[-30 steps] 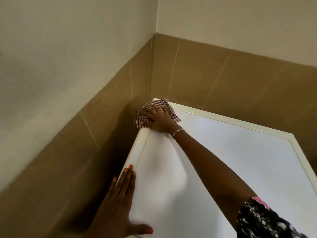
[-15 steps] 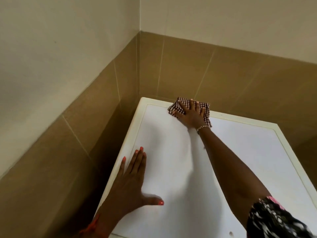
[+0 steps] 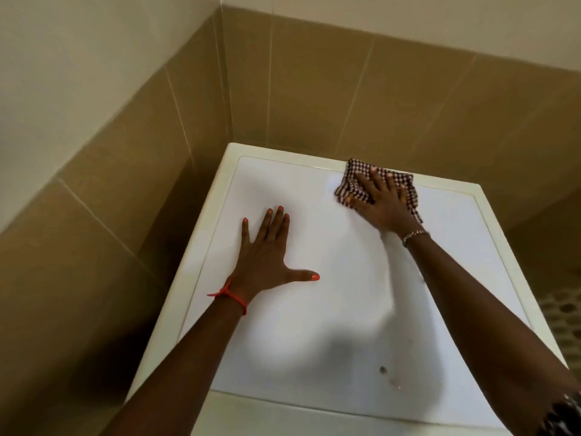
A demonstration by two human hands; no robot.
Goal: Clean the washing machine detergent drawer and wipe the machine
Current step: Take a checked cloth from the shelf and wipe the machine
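Note:
The white top of the washing machine (image 3: 330, 303) fills the middle of the head view, tucked into a tiled corner. A dark red and white checked cloth (image 3: 353, 180) lies on the top near its back edge, right of centre. My right hand (image 3: 382, 204) presses flat on the cloth with fingers spread. My left hand (image 3: 267, 256) rests flat on the top at the left, fingers straight and thumb out, holding nothing. The detergent drawer is out of view.
Brown wall tiles (image 3: 314, 89) close in behind and to the left of the machine. A narrow dark gap (image 3: 176, 234) runs along its left side. A small dark spot and smear (image 3: 383, 369) mark the top near the front. Patterned floor (image 3: 562, 313) shows at right.
My right hand has slid the cloth from the back left corner rightward along the back edge. My left hand has shifted from the left rim onto the top surface.

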